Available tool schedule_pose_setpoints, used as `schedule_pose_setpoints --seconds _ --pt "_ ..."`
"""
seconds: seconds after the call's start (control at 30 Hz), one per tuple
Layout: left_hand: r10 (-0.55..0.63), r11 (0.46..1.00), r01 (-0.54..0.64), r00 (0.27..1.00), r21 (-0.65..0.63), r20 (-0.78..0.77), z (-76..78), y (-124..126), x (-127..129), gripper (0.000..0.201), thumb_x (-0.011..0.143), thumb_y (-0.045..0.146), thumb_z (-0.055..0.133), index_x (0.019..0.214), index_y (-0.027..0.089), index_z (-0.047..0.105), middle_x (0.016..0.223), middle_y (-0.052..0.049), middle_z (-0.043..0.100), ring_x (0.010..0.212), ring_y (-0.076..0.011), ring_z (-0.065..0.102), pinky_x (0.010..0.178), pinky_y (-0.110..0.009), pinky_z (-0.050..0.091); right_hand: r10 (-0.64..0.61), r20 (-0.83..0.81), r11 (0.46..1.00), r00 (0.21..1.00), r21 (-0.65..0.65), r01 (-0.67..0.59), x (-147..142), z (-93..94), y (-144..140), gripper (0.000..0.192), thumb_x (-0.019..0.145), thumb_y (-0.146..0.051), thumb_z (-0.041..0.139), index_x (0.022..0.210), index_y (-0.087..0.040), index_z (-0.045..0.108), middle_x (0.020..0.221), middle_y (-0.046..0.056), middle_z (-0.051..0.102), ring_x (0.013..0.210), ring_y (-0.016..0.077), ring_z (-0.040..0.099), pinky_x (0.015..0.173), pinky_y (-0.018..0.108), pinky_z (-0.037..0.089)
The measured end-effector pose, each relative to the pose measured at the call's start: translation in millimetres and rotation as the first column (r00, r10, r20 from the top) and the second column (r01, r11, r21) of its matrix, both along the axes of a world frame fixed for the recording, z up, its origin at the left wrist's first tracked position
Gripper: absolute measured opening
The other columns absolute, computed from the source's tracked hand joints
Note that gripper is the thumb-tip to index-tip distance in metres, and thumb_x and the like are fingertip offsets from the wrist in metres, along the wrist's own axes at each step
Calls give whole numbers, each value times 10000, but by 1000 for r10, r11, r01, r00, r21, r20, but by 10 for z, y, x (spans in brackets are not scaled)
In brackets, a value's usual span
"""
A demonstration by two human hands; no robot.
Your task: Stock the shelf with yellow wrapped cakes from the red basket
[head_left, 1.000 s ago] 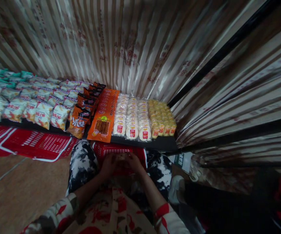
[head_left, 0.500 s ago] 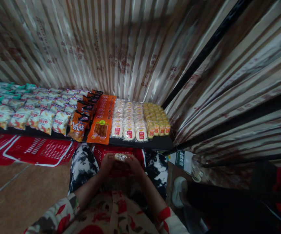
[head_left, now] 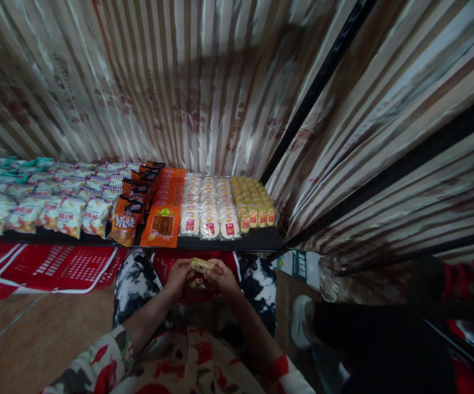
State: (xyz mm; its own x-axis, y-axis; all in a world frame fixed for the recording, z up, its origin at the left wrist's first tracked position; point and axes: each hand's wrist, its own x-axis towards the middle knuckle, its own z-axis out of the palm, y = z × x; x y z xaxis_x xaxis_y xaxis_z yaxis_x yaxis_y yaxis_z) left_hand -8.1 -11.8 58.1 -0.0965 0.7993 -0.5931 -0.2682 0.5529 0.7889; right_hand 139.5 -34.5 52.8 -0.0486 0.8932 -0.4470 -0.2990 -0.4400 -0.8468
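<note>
Both of my hands meet over a red basket (head_left: pixel 167 261) between my knees. My left hand (head_left: pixel 178 277) and my right hand (head_left: pixel 221 279) together hold a small yellowish snack packet (head_left: pixel 201 266) by its two ends. Just beyond them a low black shelf (head_left: pixel 261 239) carries rows of packets: white round cakes (head_left: pixel 208 205), small yellow cakes (head_left: pixel 253 200), a long orange pack (head_left: pixel 163 210) and dark orange bags (head_left: pixel 130 210).
White and orange crisp bags (head_left: pixel 56 208) and teal bags fill the shelf's left part. Flat red baskets (head_left: pixel 48 265) lie under it on the brown floor. Striped shiny curtain hangs behind and to the right. A white shoe (head_left: pixel 300 323) is at my right.
My hands have lifted the small packet up out of the red basket. The view has tilted up a little, so the shelf sits lower in the picture.
</note>
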Motion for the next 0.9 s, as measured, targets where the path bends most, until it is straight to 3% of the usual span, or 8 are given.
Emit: schedule_pose_setpoints --seconds 0.1,0.2,0.37,0.53,0.7,0.9 --pt "7 1000 -8 999 7 48 67 -2 25 18 746 161 561 744 164 543 747 -10 626 641 -96 619 626 -215 514 1 38 997 999 74 -4 63 5 -1 418 510 -299 737 884 -230 564 815 -21 640 687 148 586 634 268 456" --pt "10 999 -13 997 35 79 124 -21 64 68 781 220 551 737 170 544 777 -16 619 684 -111 617 627 -233 523 -7 78 993 997 118 -2 129 25 3 334 531 -228 669 856 -216 594 771 -28 636 680 143 568 627 252 433" --pt "-35 996 27 994 80 106 182 -75 163 95 683 177 637 735 160 559 706 0 621 677 -118 617 644 -226 509 -44 50 989 998 144 36 191 84 57 327 523 -166 595 847 -212 614 771 -27 645 682 141 566 613 235 418" --pt "-148 972 137 988 189 46 210 -128 224 297 565 288 732 777 168 561 647 26 617 617 -134 603 591 -234 480 -141 -59 982 988 118 147 180 180 139 395 512 -183 626 906 -215 637 825 -16 655 745 154 594 669 248 448" --pt "-212 957 213 977 196 -28 254 -140 272 334 560 355 722 771 195 518 626 38 605 616 -154 610 545 -233 459 -157 -144 981 977 92 172 177 289 174 505 509 -172 637 1012 -219 639 854 -8 669 728 146 597 673 249 450" --pt "-216 940 225 974 254 -64 274 -104 328 330 540 363 686 760 196 507 595 57 576 559 -130 568 510 -217 428 -206 -171 968 963 107 226 213 289 203 393 581 -306 711 956 -199 664 854 24 669 793 165 609 734 289 469"
